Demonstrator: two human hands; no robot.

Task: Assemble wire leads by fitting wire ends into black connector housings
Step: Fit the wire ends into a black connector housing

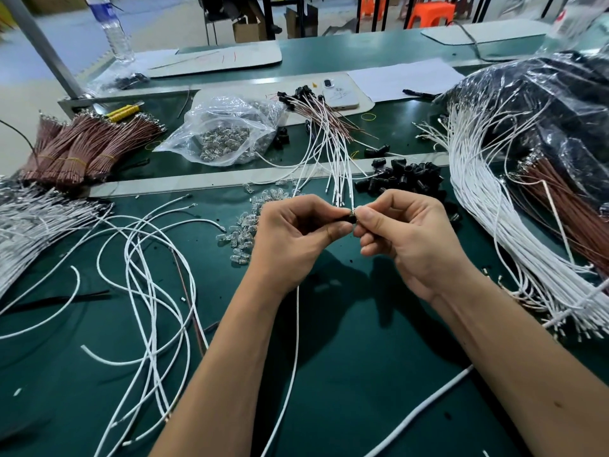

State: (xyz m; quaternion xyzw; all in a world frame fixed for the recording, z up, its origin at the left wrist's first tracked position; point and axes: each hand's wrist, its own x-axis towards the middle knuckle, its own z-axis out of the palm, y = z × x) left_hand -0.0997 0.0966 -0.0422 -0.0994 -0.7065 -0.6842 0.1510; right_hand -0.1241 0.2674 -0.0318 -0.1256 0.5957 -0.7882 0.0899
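Observation:
My left hand (296, 235) pinches a small black connector housing (348, 219) above the green mat. My right hand (402, 239) meets it from the right, its fingertips pinching a metal wire end at the housing's mouth. A white wire (294, 351) hangs down from under my left hand toward the near edge. Loose black housings (408, 178) lie piled just beyond my hands. Finished leads (329, 140) with black housings fan out farther back.
Loose white wires (148, 275) tangle at the left, and a thick white wire bundle (494, 206) lies at the right beside a plastic-wrapped black sack (543, 103). Brown wire bundles (82, 143), a bag of small bulbs (224, 136), loose bulbs (244, 235), a phone (339, 97) and a bottle (112, 28) sit behind.

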